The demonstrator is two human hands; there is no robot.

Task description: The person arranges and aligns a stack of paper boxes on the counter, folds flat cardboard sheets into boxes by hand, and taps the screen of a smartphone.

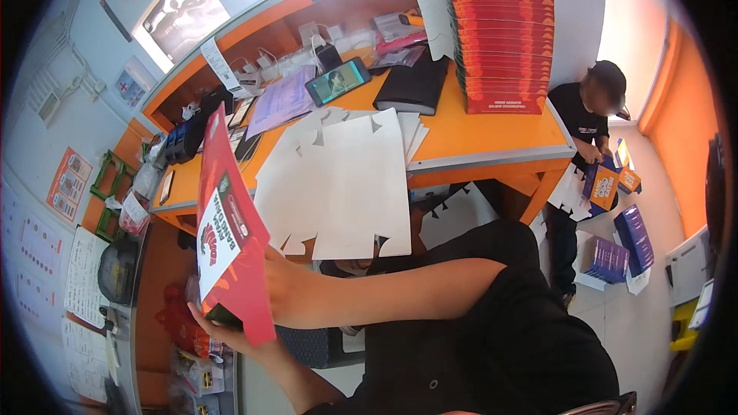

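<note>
A red printed cardboard box point(231, 223) with a white label panel is held up at the left, partly folded. My left hand point(238, 334) grips its lower edge from below, with one finger stretched along the outside. My right hand point(286, 288) reaches behind the box from the right; its fingers are hidden by the red panel. Beside the box, flat white cardboard blanks point(334, 184) with notched edges lie over the front of the orange table point(477, 152).
A tall stack of red cartons point(503, 31) stands on the table, near a black folder point(413, 81), a propped phone point(338, 82) and purple papers point(283, 98). At right, a seated co-worker point(588, 107) handles a purple-and-orange box point(601, 184). Purple cartons point(603, 259) lie on the floor.
</note>
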